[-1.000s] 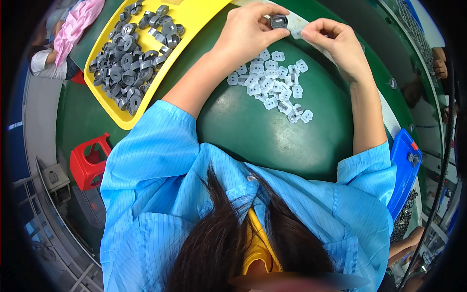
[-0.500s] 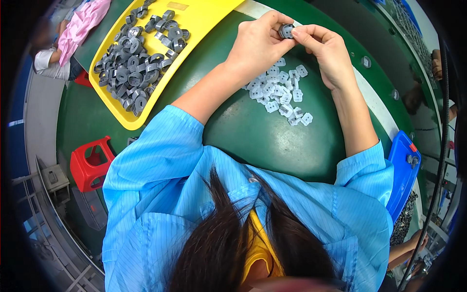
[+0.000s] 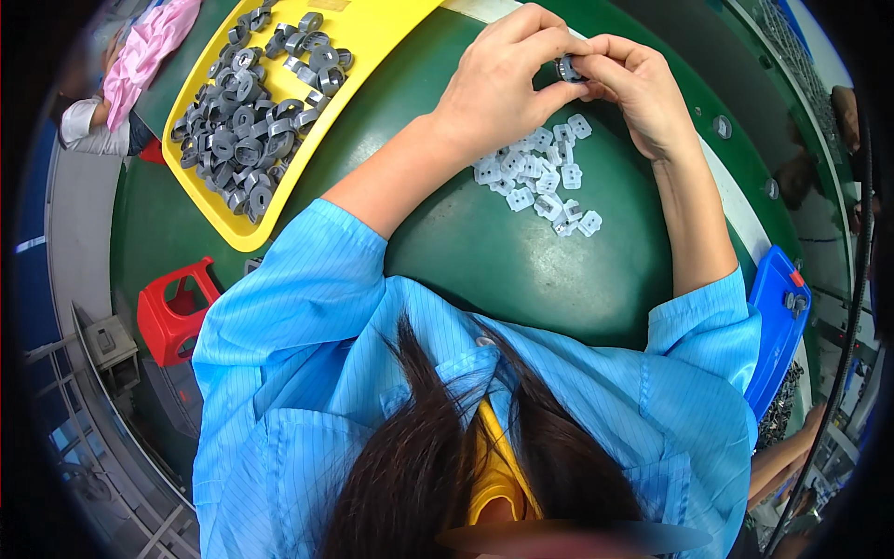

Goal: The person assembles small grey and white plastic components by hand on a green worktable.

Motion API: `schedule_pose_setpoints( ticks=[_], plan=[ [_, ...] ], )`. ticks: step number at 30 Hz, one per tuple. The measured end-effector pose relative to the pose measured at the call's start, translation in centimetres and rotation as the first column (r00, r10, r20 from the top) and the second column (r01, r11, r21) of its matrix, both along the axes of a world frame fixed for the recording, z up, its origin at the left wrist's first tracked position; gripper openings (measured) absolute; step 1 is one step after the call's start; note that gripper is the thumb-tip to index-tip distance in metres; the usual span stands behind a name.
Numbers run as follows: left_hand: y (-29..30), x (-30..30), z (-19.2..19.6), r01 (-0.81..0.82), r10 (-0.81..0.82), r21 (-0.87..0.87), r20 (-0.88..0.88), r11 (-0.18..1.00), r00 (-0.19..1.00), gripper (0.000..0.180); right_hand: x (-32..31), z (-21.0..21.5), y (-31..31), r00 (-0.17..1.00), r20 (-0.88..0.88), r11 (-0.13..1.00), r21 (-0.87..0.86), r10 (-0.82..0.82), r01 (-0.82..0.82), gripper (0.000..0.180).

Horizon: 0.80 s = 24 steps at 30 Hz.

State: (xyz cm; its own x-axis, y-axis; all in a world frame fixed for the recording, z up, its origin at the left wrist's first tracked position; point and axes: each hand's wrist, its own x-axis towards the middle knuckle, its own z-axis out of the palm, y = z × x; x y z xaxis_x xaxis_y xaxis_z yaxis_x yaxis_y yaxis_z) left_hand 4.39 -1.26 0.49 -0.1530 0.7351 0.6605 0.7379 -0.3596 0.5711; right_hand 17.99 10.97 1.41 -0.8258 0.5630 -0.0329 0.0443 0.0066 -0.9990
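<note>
Above the far part of the green table, my left hand (image 3: 503, 79) grips a small round grey plastic part (image 3: 565, 69) between thumb and fingers. From the other side my right hand (image 3: 638, 93) closes on the same part, thumb and forefinger pressed together at its edge. Fingers cover much of the part, so its face is mostly hidden. Just nearer to me than both hands, a loose pile of small translucent white plastic pieces (image 3: 520, 199) lies on the table. Several grey plastic rings (image 3: 247, 154) fill a yellow tray to the left of my left arm.
The yellow tray (image 3: 377, 33) slants across the left of the green table (image 3: 494, 265). A blue tray (image 3: 775, 321) with a few grey parts stands at the right, beside my right sleeve. A red stool (image 3: 172, 321) is on the left; another person's pink cloth (image 3: 149, 56) is beyond it.
Both hands have shifted slightly right with the grey part, which has turned between the fingers. My right fingers now curl more closely around its edge.
</note>
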Motion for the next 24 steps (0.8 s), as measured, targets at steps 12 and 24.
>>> schedule_pose_setpoints(
  ticks=[12, 24],
  plan=[
    [0.0, -1.4, -0.5, -0.059, 0.064, 0.028, -0.302, 0.998, 0.951, 0.034, 0.4, 1.6, -1.2, 0.979, 0.202, 0.937, 0.348, -0.033, -0.040, 0.017],
    [-0.3, -0.9, 0.2, -0.069, 0.071, 0.016, -0.136, 0.997, 0.988, 0.037, 0.4, -1.1, 2.7, 0.993, -0.118, 0.967, -0.253, -0.004, -0.026, 0.023]
  ],
)
